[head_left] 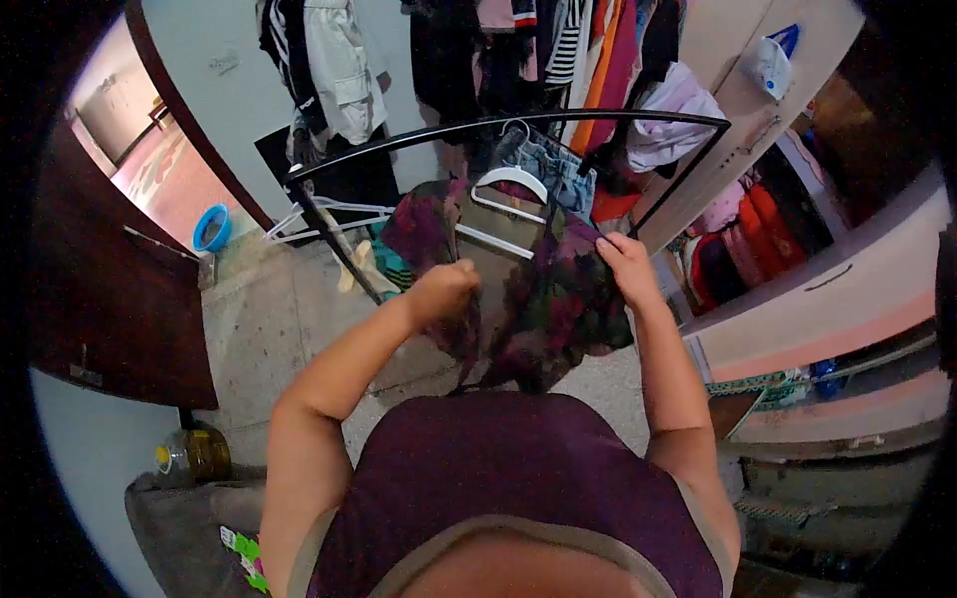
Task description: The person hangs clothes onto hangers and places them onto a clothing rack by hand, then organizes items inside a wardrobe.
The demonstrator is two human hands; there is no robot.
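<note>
A sheer blouse (518, 319) with a dark purple and green pattern hangs spread open in front of me, on or around a white hanger (510, 186). The hanger's hook goes over a black rail (439, 138). My left hand (446, 291) is closed on the blouse's left front edge. My right hand (630, 271) pinches the cloth at its right shoulder, thumb on top. Just behind the blouse, denim shorts (563, 171) hang from the same rail. Whether the hanger's arms sit inside the blouse's shoulders I cannot tell.
White hangers (334, 217) hang at the rail's left end. A pale lilac cloth (678, 112) drapes over its right part. More clothes (598, 60) hang behind. At left are a blue basin (211, 228), a brown door (110, 289) and an oil bottle (199, 454). Open shelves (758, 234) hold folded clothes.
</note>
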